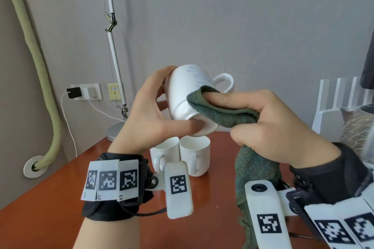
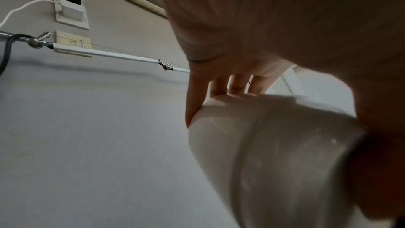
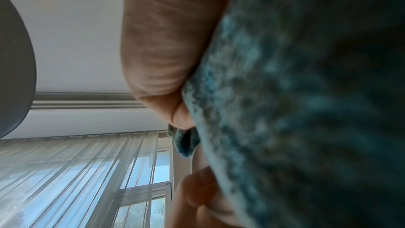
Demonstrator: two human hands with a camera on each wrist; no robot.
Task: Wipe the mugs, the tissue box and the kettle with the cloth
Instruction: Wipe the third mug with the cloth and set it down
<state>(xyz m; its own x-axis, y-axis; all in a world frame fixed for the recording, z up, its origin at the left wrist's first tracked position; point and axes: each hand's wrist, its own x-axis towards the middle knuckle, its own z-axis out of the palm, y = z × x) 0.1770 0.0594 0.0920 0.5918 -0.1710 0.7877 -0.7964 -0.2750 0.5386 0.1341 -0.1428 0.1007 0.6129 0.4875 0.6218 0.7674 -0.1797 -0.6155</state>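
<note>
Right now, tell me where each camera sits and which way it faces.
Head: worn on the head, looks forward and down at the table; shows both hands, the left hand holding the mug, the right hand pressing the cloth to it.
Left wrist: looks along the palm at the mug and wall; shows fingers.
Right wrist: looks up at ceiling and window; shows fingers on cloth.
Shared: head and left wrist both show the mug, lamp and socket.
</note>
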